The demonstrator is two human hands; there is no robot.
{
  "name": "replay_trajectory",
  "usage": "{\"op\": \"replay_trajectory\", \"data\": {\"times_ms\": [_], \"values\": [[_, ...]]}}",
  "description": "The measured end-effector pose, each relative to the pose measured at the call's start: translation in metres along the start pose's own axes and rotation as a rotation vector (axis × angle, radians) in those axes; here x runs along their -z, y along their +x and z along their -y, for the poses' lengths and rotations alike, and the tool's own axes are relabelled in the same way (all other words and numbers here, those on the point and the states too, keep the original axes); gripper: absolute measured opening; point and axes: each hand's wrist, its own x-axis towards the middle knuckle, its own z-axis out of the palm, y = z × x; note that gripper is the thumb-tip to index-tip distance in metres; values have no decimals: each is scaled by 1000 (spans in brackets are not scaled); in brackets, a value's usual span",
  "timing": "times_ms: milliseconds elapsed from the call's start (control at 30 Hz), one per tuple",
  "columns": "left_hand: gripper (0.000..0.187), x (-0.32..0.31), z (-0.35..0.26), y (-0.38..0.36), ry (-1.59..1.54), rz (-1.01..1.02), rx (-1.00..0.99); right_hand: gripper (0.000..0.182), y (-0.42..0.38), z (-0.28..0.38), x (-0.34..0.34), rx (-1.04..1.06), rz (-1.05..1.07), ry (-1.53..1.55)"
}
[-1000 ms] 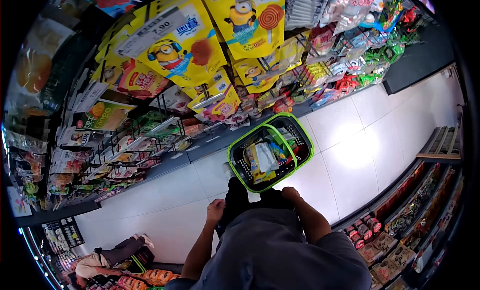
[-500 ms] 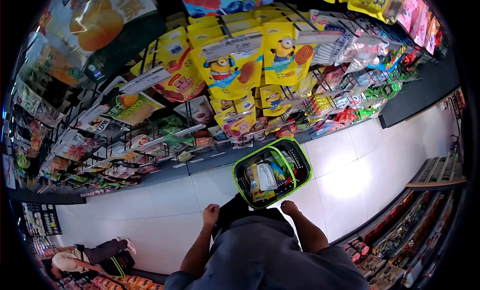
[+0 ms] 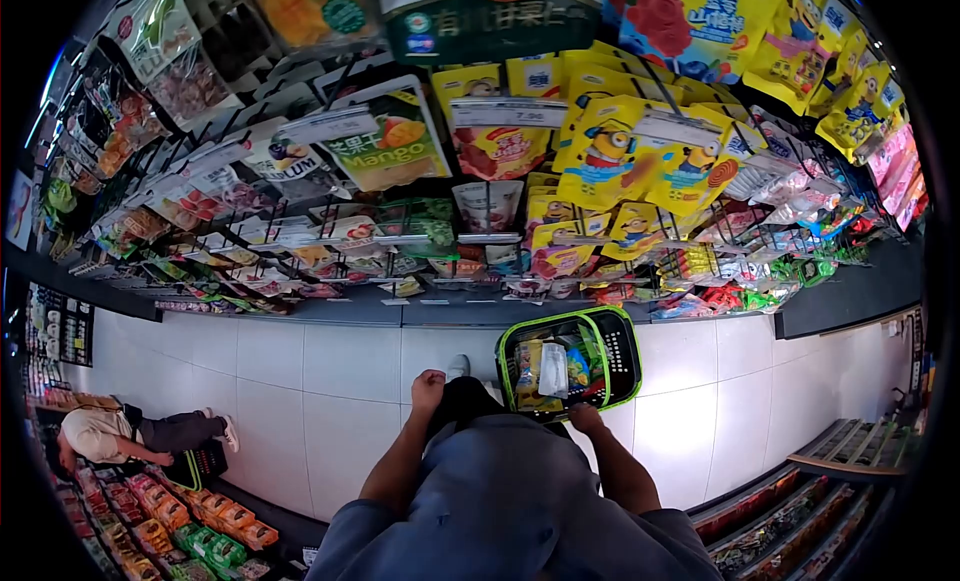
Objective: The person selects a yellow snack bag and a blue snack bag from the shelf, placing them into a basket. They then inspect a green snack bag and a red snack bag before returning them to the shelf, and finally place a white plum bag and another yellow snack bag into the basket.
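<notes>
My right hand (image 3: 586, 418) is closed at the near rim of a black shopping basket (image 3: 626, 366) with a green edge; its exact grip is hidden. The basket's green handle (image 3: 603, 353) lies across its opening. Inside are a white packet (image 3: 552, 369), a yellow packet (image 3: 528, 373) and other colourful packs. My left hand (image 3: 428, 389) is curled closed beside my leg, left of the basket, with no object visible in it.
Ahead, a shelf holds hanging snack bags, among them a mango bag (image 3: 390, 136) and yellow cartoon bags (image 3: 600, 151). A person (image 3: 130, 433) with a basket (image 3: 198, 463) bends over packets at the lower left. More racks (image 3: 800, 541) stand at the lower right.
The shelf has shifted right in view as I moved left along it. The basket has come along with my right hand. My left hand stays closed. A shoe now shows beside my leg.
</notes>
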Motion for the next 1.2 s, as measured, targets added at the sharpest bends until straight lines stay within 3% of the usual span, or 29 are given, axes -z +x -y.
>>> {"op": "replay_trajectory", "data": {"times_ms": [33, 133, 233, 300, 367, 433, 567, 667, 800, 900, 967, 1067, 1200], "values": [[14, 10, -1, 8, 0, 0, 18, 20, 6, -1, -2, -9, 133, -317], [13, 45, 7, 44, 9, 19, 93, 24, 11, 14, -4, 45, 75, -309], [20, 67, 32, 106, -92, -44, 55, 23, 24, 57, 9, -42, 70, -213], [35, 90, 19, 147, -314, -60, 60, 20, 44, 96, 18, -35, -78, 163], [48, 109, 28, 201, -281, -111, 71, 18, 71, 150, 44, -96, -105, 430], [52, 134, 3, 241, -290, -284, -96, 19, 111, 190, 55, -89, -86, 353], [60, 176, -47, 297, -350, -346, -273, 31, 179, 287, 102, -41, -71, 411], [62, 197, -95, 296, -464, -236, -328, 37, 215, 344, 125, 51, -102, 551], [63, 198, -94, 304, -503, -169, -358, 41, 231, 403, 171, 136, -99, 522], [48, 205, -100, 293, -554, -113, -392, 48, 250, 417, 174, 157, -155, 488], [31, 212, -102, 282, -485, 65, -113, 52, 263, 426, 180, 149, -155, 490], [24, 217, -117, 263, -681, 103, -109, 62, 289, 438, 180, 131, -165, 542], [27, 229, -118, 252, -710, 182, -98, 80, 316, 455, 181, 89, -204, 576]]}}
